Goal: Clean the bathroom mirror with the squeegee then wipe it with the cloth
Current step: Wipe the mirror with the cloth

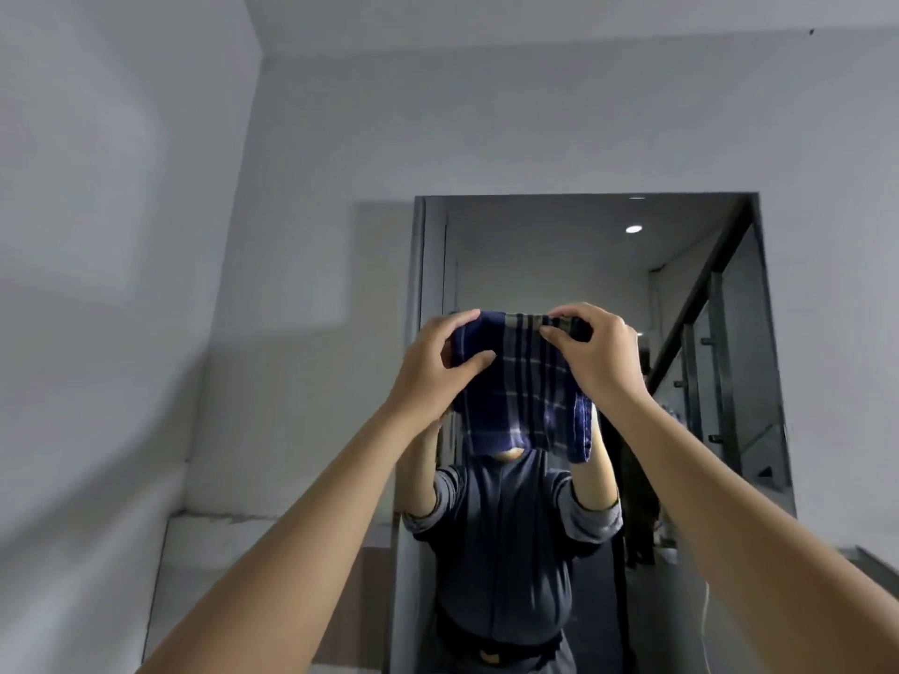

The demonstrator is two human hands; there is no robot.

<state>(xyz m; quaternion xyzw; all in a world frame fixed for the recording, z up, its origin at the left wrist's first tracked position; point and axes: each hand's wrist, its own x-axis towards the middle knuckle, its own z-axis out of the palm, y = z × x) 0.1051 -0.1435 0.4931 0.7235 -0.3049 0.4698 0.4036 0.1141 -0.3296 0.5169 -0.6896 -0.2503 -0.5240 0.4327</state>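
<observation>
A dark blue checked cloth (523, 396) hangs in front of the bathroom mirror (559, 265), held up at its top edge by both hands. My left hand (433, 367) pinches its upper left corner, thumb across the front. My right hand (598, 352) grips the upper right corner with curled fingers. The cloth droops folded between them, covering the middle of the mirror. The mirror reflects a person in a grey top with raised arms. No squeegee is in view.
White walls surround the mirror; a wall corner runs down at the left (233, 235). The reflection shows a ceiling light (633, 229) and a stair railing (705, 333). A pale ledge (219, 522) sits low at the left.
</observation>
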